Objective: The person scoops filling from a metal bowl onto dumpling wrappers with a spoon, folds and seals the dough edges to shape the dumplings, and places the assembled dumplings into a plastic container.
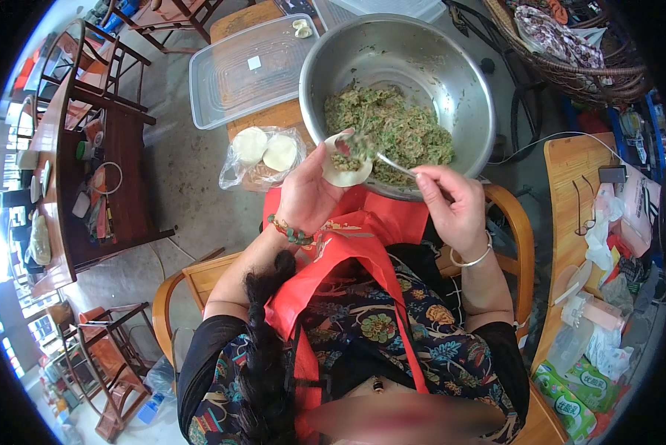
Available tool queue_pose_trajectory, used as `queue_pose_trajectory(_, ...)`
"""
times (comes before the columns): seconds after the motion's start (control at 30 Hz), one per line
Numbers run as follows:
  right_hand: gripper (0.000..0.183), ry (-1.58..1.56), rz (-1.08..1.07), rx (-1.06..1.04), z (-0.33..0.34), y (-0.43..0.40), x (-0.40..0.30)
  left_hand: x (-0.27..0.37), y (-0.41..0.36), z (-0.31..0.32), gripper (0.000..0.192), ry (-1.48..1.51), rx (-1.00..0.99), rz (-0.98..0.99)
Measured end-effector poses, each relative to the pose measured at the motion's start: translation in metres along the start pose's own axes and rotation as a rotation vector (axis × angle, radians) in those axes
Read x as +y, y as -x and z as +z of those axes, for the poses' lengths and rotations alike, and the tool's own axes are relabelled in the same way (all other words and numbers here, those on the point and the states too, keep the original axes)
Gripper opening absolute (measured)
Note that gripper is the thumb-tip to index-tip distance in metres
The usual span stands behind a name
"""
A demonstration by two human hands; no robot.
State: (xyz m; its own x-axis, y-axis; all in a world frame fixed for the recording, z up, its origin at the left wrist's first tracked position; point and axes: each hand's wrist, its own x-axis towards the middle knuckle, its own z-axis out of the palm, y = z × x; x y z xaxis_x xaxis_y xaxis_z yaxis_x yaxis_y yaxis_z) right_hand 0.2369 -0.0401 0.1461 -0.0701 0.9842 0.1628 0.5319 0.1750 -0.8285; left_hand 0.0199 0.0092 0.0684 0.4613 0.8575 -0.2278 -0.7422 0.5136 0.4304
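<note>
In the palm and fingers of my left hand (311, 192) rests a round dumpling wrapper (348, 176) with green chopped filling on it. My right hand (452, 206) grips the handle of a metal spoon (394, 164). The spoon's head is over the wrapper, blurred and loaded with filling. Just beyond both hands stands a large stainless steel bowl (466, 72), partly filled with a green and brown chopped filling (388, 119). Left of my left hand, two stacks of round wrappers (280, 152) lie in a clear plastic bag (232, 177).
A clear plastic lid (222, 83) lies on the wooden table left of the bowl, with small pieces of dough (302, 28) at its corner. At far right, a wooden surface (561, 222) carries eyeglasses (588, 219) and bags. A wicker basket (583, 72) stands at upper right.
</note>
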Motion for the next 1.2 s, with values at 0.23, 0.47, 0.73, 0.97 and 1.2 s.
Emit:
queue_pose_trajectory(0.23, 0.011, 0.034, -0.029, -0.056, 0.011, 0.0, 0.012, -0.003, 0.0, -0.002, 0.053, 0.052, -0.04, -0.069)
queue_pose_trajectory(0.47, 0.012, 0.274, -0.081, 0.139, -0.017, 0.0, 0.02, 0.003, -0.001, -0.013, 0.054, 0.066, -0.02, -0.076)
queue_pose_trajectory(0.73, 0.022, 0.766, -0.106, -0.219, 0.018, 0.016, 0.055, 0.006, 0.001, -0.012, 0.055, 0.076, -0.017, -0.099)
queue_pose_trajectory(0.97, 0.036, 0.598, -0.391, -0.155, 0.018, -0.004, 0.015, 0.013, 0.004, -0.007, 0.059, 0.092, -0.023, -0.117)
queue_pose_trajectory(1.2, 0.022, 0.443, -0.697, -0.161, 0.037, -0.02, 0.02, 0.009, 0.011, -0.001, 0.057, 0.106, -0.038, -0.137)
